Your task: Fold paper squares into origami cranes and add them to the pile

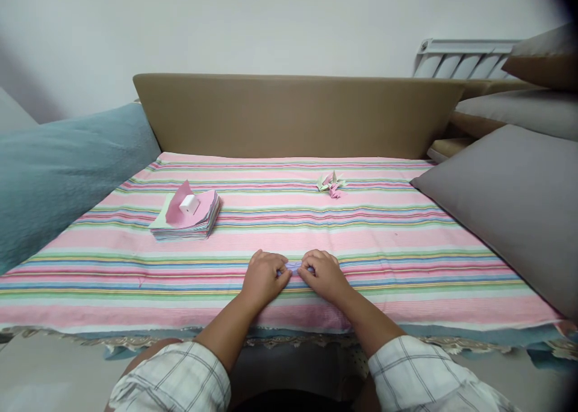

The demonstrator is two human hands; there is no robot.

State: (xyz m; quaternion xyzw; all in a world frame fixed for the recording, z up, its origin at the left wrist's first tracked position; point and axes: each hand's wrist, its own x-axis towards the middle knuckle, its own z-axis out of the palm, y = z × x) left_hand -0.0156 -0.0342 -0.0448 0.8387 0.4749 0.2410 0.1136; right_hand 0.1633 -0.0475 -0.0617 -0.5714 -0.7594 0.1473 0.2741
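Between my two hands lies a small piece of lavender paper [294, 266], low over the striped cloth near the front edge. My left hand [267, 274] pinches its left end with thumb and fingers. At the right end, my right hand [323, 271] has its fingers closed on the same paper. Most of the paper is covered by the fingers, so its folded shape cannot be made out. Farther back and to the right sit several small folded paper figures [333, 184] in pink and pale green.
A stack of coloured paper [183, 231] stands at the left, with a white block-like object [189, 205] on top. A blue cushion [67, 171] borders the left side, grey cushions [510, 213] the right. Behind rises a brown backrest [298, 117]; striped cloth [271, 219] covers the seat.
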